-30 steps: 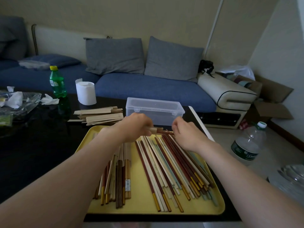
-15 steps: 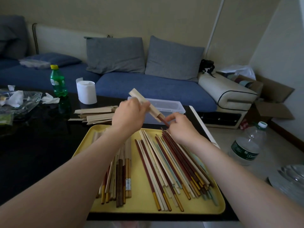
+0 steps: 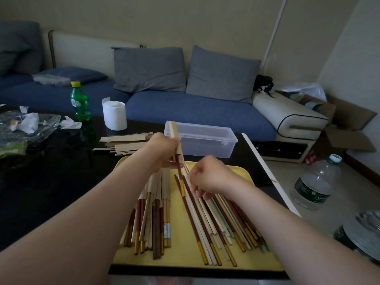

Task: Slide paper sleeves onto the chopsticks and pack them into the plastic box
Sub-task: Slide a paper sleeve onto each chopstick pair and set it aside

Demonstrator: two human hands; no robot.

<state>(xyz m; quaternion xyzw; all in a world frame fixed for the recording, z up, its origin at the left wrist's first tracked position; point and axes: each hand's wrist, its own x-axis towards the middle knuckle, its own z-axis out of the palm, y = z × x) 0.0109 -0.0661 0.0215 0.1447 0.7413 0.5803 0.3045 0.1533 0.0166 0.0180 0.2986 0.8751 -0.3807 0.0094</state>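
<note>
L hand [image 3: 164,150] gripping paper sleeve [image 3: 173,130] w/ brown chopstick [image 3: 179,171] poking out below, tilted above far edge of yellow tray [image 3: 185,259]; R hand [image 3: 207,178] w/ fingers [image 3: 198,192] curled onto loose chopsticks [image 3: 207,223], grip unclear. Clear plastic box [image 3: 202,140] just past tray, near worktop [image 3: 41,192] right edge; open dark room left of tray. Labels on green bottle [image 3: 80,103] & floor water bottle [image 3: 314,192] too blurred to read.

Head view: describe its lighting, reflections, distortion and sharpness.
Head view: dim, flat indoor light without hard shadows; the glossy black table mirrors the green bottle; wide-angle distortion leans the wall pipe and enlarges the near forearms; the chopsticks on the yellow tray look slightly soft.
</note>
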